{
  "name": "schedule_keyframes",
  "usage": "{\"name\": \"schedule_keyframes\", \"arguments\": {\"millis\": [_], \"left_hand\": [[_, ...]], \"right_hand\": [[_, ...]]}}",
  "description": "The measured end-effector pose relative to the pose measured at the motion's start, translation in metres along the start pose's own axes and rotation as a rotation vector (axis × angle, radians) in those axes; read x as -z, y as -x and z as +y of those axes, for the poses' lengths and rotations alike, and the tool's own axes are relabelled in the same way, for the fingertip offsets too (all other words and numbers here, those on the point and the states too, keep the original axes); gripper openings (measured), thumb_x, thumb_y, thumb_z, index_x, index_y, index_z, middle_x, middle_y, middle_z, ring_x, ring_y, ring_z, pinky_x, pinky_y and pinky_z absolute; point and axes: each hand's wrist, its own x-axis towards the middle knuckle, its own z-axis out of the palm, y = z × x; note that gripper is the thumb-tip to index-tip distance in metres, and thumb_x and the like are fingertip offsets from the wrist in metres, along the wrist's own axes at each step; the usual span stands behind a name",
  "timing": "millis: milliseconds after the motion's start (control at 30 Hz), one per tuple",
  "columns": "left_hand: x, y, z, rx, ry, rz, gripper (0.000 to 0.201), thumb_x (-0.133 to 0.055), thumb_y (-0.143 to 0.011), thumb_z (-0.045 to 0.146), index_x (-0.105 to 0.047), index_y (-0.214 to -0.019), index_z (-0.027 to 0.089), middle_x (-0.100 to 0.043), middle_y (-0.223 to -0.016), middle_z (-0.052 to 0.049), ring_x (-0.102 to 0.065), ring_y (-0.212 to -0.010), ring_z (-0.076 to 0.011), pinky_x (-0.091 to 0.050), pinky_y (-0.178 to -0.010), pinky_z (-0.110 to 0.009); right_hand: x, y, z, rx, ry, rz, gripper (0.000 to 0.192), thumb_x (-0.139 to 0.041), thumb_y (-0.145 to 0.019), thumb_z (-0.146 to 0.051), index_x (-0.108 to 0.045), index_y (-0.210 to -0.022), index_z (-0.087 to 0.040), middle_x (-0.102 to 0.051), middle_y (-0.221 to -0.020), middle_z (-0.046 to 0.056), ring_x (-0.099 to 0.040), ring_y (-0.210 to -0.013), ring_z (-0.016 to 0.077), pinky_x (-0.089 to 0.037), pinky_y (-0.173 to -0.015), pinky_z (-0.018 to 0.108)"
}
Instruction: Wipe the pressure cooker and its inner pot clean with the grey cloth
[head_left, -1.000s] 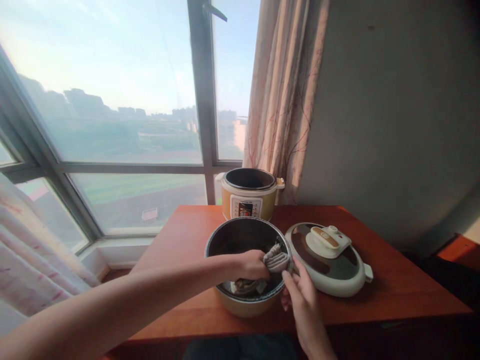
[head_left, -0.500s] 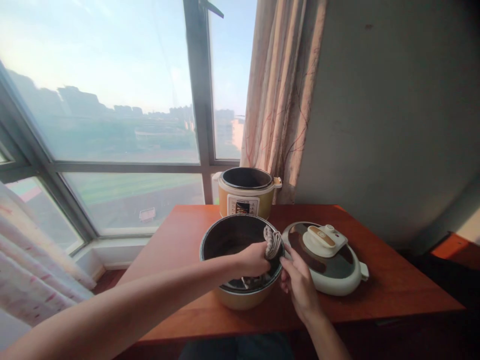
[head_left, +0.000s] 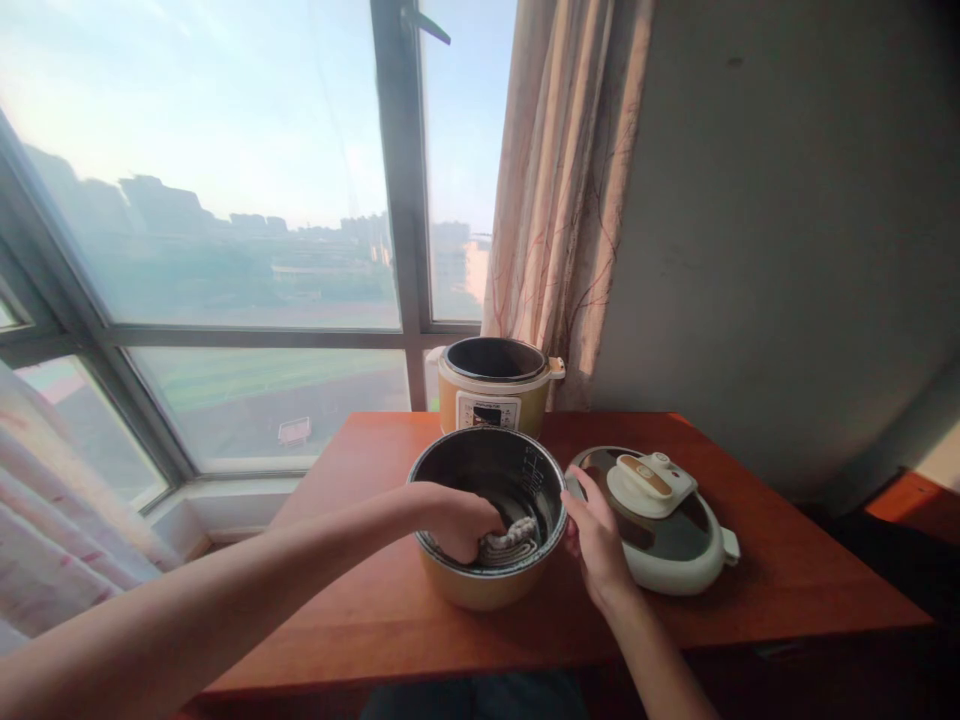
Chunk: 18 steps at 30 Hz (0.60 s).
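Observation:
A dark-lined inner pot (head_left: 487,590) with a tan outside stands near the front of the table. My left hand (head_left: 469,525) reaches down inside it, closed on a folded whitish cloth (head_left: 514,540) that lies low against the inner wall; some of its fingers are hidden. At the pot's right rim, my right hand (head_left: 596,535) grips the edge, thumb on top and fingers curled outside. Pale level marks show on the pot's inner wall.
Behind the pot stands the cooker body (head_left: 491,385) with its control panel. To the right lies the cooker lid (head_left: 652,515), handle up, on the wooden table (head_left: 787,590). A curtain (head_left: 562,200) hangs by the window at the back.
My left hand has moved with the cloth from the pot's right rim down and left into the inside. The pot has shifted slightly; my right hand keeps its hold on the rim.

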Motion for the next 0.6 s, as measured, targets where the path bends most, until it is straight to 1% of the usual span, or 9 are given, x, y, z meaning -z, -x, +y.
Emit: {"name": "schedule_keyframes", "arguments": {"millis": [67,100,200,267,333,400,467,533,600], "left_hand": [[-0.001,-0.001,0.008,0.020,-0.094,-0.011,0.038,-0.053,-0.068,0.008,-0.075,-0.097,0.018,-0.074,-0.082,-0.010,-0.063,-0.069,-0.0233,-0.047,-0.063,-0.030],[-0.001,-0.001,0.012,0.032,-0.100,-0.005,0.039,-0.053,-0.069,0.009,-0.075,-0.101,0.018,-0.075,-0.088,-0.011,-0.065,-0.074,-0.0242,-0.048,-0.064,-0.030],[-0.005,-0.006,0.019,0.089,0.029,0.083,0.036,-0.056,-0.070,0.012,-0.075,-0.099,0.019,-0.076,-0.093,-0.010,-0.068,-0.081,-0.0255,-0.050,-0.069,-0.031],[-0.009,-0.015,0.020,0.132,0.194,0.205,0.028,-0.060,-0.071,0.016,-0.075,-0.094,0.018,-0.076,-0.091,-0.008,-0.068,-0.082,-0.0253,-0.051,-0.071,-0.031],[-0.012,-0.027,0.018,0.181,0.427,0.373,0.022,-0.062,-0.073,0.019,-0.074,-0.091,0.016,-0.075,-0.089,-0.006,-0.068,-0.084,-0.0235,-0.051,-0.071,-0.028],[-0.014,-0.042,0.017,0.230,0.668,0.534,0.022,-0.060,-0.075,0.018,-0.072,-0.093,0.013,-0.074,-0.093,-0.007,-0.067,-0.085,-0.0211,-0.051,-0.071,-0.025],[-0.014,-0.055,0.018,0.282,0.834,0.634,0.026,-0.056,-0.077,0.015,-0.071,-0.098,0.011,-0.074,-0.096,-0.009,-0.068,-0.085,-0.0197,-0.052,-0.071,-0.024],[-0.013,-0.064,0.021,0.289,0.878,0.635,0.029,-0.054,-0.077,0.013,-0.069,-0.102,0.010,-0.074,-0.099,-0.010,-0.068,-0.086,-0.0199,-0.053,-0.072,-0.024],[-0.012,-0.067,0.023,0.259,0.789,0.583,0.033,-0.056,-0.074,0.010,-0.069,-0.103,0.011,-0.074,-0.101,-0.010,-0.069,-0.090,-0.0212,-0.053,-0.074,-0.025]], "right_hand": [[-0.002,0.004,-0.001,-0.001,-0.001,0.025,0.089,-0.075,-0.070,-0.056,-0.046,-0.144,-0.017,-0.047,-0.054,-0.008,-0.038,-0.045,0.0106,-0.027,-0.040,0.021],[-0.002,0.007,-0.002,0.001,0.002,0.034,0.088,-0.075,-0.070,-0.058,-0.047,-0.143,-0.017,-0.049,-0.056,-0.007,-0.039,-0.045,0.0113,-0.029,-0.040,0.022],[-0.004,0.024,0.000,0.022,0.041,0.043,0.090,-0.072,-0.072,-0.062,-0.046,-0.144,-0.015,-0.055,-0.058,-0.004,-0.045,-0.049,0.0150,-0.035,-0.042,0.025],[-0.007,0.039,0.004,0.060,0.076,0.035,0.092,-0.071,-0.075,-0.062,-0.043,-0.147,-0.015,-0.057,-0.059,-0.003,-0.048,-0.051,0.0172,-0.039,-0.045,0.027],[-0.012,0.053,0.009,0.097,0.098,0.028,0.093,-0.071,-0.077,-0.061,-0.038,-0.151,-0.015,-0.060,-0.063,-0.002,-0.052,-0.054,0.0183,-0.043,-0.049,0.028],[-0.016,0.061,0.015,0.111,0.094,0.036,0.095,-0.070,-0.079,-0.060,-0.032,-0.154,-0.016,-0.064,-0.071,0.000,-0.056,-0.059,0.0189,-0.047,-0.053,0.029],[-0.018,0.063,0.019,0.112,0.098,0.042,0.096,-0.068,-0.081,-0.059,-0.027,-0.156,-0.016,-0.067,-0.078,0.002,-0.058,-0.061,0.0193,-0.048,-0.055,0.030],[-0.019,0.062,0.021,0.113,0.112,0.033,0.094,-0.066,-0.083,-0.058,-0.027,-0.155,-0.014,-0.067,-0.077,0.002,-0.057,-0.059,0.0189,-0.048,-0.055,0.031],[-0.018,0.060,0.020,0.114,0.108,0.014,0.092,-0.066,-0.083,-0.057,-0.029,-0.155,-0.012,-0.065,-0.073,0.001,-0.057,-0.058,0.0185,-0.048,-0.054,0.030]]}}
